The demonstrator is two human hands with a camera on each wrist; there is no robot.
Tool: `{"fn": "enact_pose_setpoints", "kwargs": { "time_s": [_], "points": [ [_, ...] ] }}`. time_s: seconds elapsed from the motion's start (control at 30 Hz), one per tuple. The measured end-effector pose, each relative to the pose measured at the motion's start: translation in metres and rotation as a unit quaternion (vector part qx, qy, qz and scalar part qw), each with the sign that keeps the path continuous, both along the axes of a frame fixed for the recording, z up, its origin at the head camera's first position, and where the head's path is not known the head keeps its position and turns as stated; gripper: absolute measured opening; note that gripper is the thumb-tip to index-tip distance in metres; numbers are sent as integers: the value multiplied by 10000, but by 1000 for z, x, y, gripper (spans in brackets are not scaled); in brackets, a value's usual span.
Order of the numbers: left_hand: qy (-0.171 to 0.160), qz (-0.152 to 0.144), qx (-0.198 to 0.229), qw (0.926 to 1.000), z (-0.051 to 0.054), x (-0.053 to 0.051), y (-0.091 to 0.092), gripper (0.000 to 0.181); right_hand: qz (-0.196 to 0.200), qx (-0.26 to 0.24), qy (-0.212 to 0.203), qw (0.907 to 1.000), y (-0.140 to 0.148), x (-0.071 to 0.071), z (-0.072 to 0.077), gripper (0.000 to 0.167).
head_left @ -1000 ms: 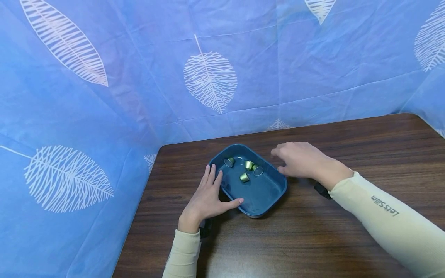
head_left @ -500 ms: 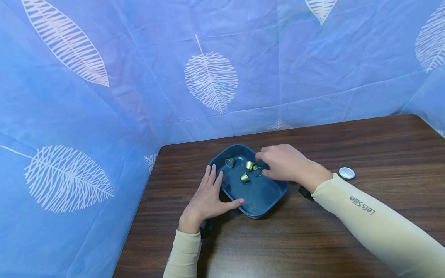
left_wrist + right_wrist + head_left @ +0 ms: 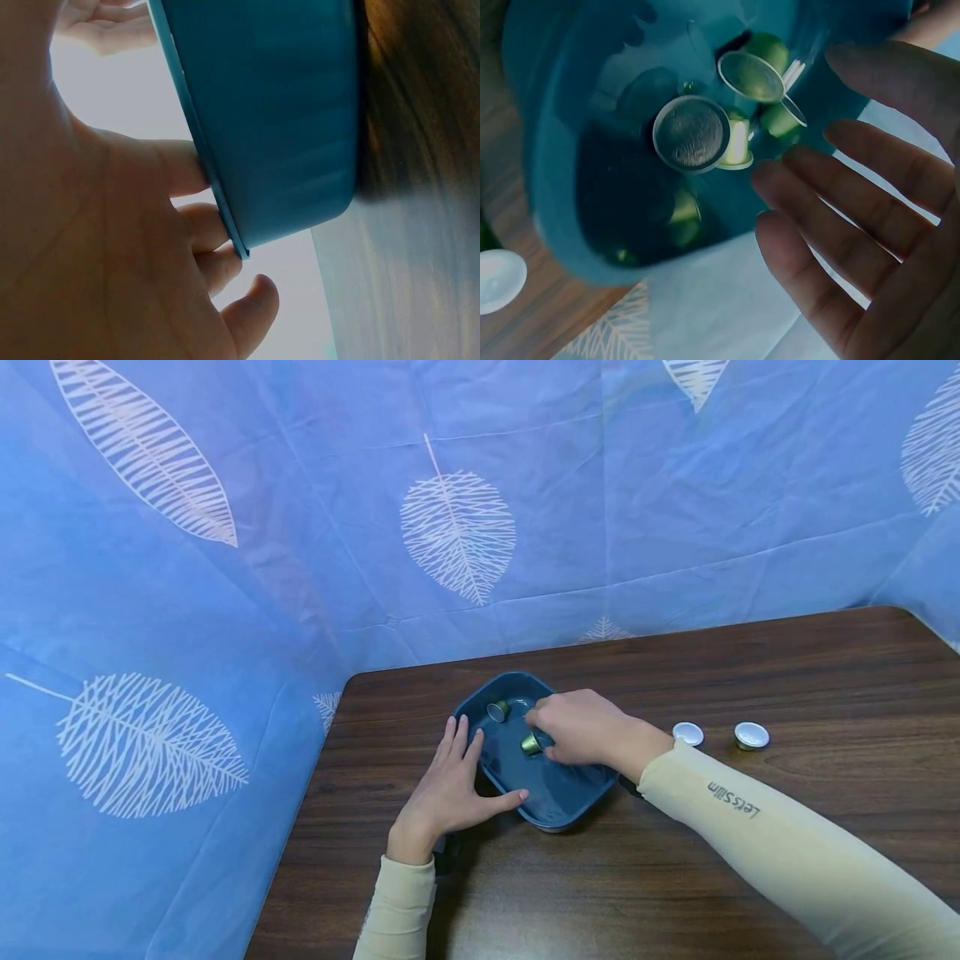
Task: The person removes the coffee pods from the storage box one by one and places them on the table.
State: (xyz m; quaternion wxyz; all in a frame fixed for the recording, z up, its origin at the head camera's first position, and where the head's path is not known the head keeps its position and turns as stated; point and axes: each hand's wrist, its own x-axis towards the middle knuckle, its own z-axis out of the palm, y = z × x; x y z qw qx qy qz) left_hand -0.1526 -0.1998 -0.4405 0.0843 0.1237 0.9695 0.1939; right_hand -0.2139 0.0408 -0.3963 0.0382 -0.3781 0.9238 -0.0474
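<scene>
R hand [image 3: 581, 727] has shifted farther over blue bin [image 3: 555, 818] vs half a sec ago, fingers loose, gripping nothing, nr green pods [image 3: 531, 744] inside. L hand [image 3: 442, 785] hasn't budged: fingers straight, touching bin's rim. 2 white-topped pods [image 3: 752, 736] on tbl [image 3: 637, 877], R of bin.

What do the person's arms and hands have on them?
Pale cream sleeves: the right sleeve has dark writing that looks like "Let's Slim", while the left sleeve has a mark too small to read. A black gadget shows at the left wrist, another at the right. The left hand and right hand wear no gloves.
</scene>
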Motion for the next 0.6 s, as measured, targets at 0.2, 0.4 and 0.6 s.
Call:
{"fn": "enact_pose_setpoints", "kwargs": {
  "time_s": [0.2, 0.4, 0.6],
  "points": [
    [-45, 10, -40, 10000, -1, 0, 0, 117, -22, 198, -86, 9998, -6, -2, -7, 50],
    [-22, 49, -54, 10000, -2, 1, -1, 117, -41, 235, -96, 9997, -10, -4, -14, 52],
    [41, 29, -32, 10000, 0, 1, 0, 117, -58, 202, -56, 9998, -9, -5, -18, 51]
  ]
}}
